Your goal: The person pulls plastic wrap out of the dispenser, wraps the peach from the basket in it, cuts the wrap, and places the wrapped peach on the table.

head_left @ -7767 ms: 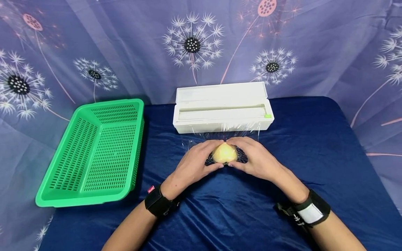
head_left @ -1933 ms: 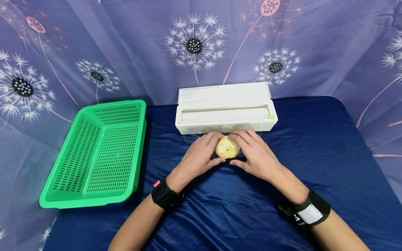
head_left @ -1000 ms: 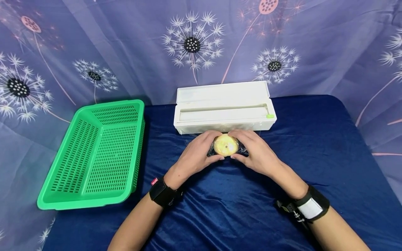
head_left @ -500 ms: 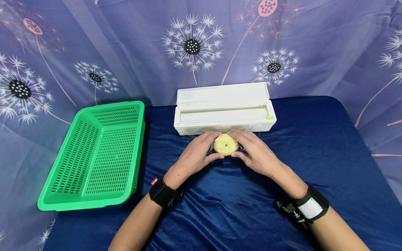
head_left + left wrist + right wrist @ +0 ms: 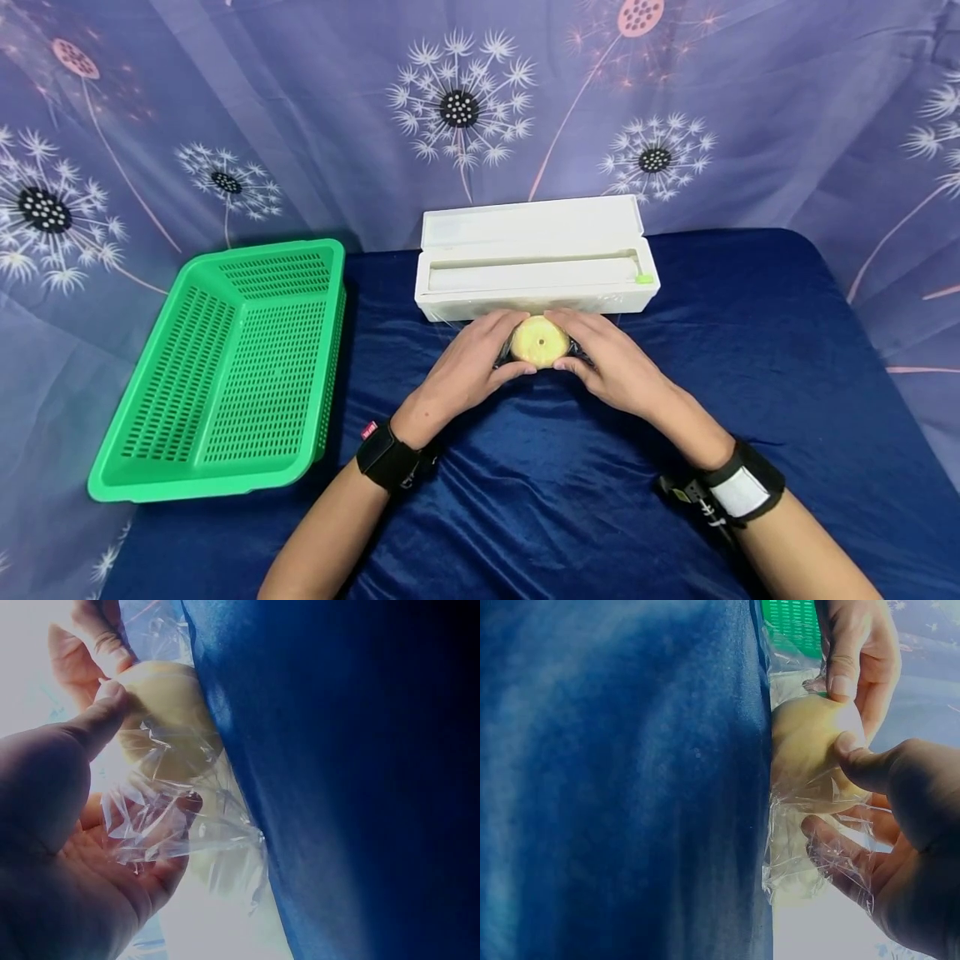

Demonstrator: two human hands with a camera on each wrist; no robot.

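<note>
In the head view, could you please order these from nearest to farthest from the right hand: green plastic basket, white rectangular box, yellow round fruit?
1. Yellow round fruit: touched by the right hand, on its left.
2. White rectangular box: just beyond that hand, lid open.
3. Green plastic basket: far on the left side.

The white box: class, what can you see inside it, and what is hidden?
Inside the box, a long white roll lies lengthwise. Its underside and the box floor are covered by the roll itself and the front wall.
</note>
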